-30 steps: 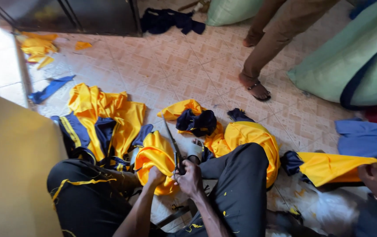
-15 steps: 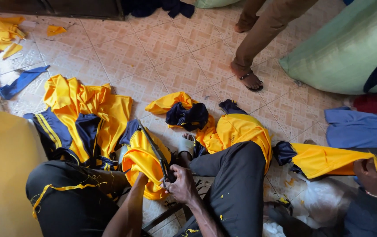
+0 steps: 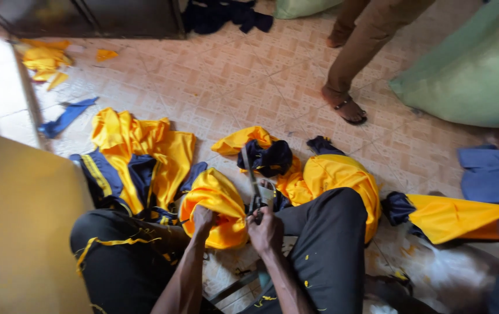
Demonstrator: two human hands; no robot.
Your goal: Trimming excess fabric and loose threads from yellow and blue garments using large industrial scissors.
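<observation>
Currently the left hand (image 3: 203, 218) is closed on a bunched bright yellow fabric piece (image 3: 217, 203) held over the lap. The right hand (image 3: 266, 229) grips dark metal scissors (image 3: 253, 186), blades pointing up and away, beside the fabric. Judged step: trimming the cloth; the next cut needs the edge pulled taut. More yellow-and-navy garments (image 3: 133, 157) lie on the tiled floor (image 3: 249, 81).

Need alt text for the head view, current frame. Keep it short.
A seated person's right hand holds scissors with the blades pointing up, while the left hand grips a bunched yellow cloth on the lap. More yellow and navy garments lie on the tiled floor, and another person's sandalled foot stands beyond them.
</observation>
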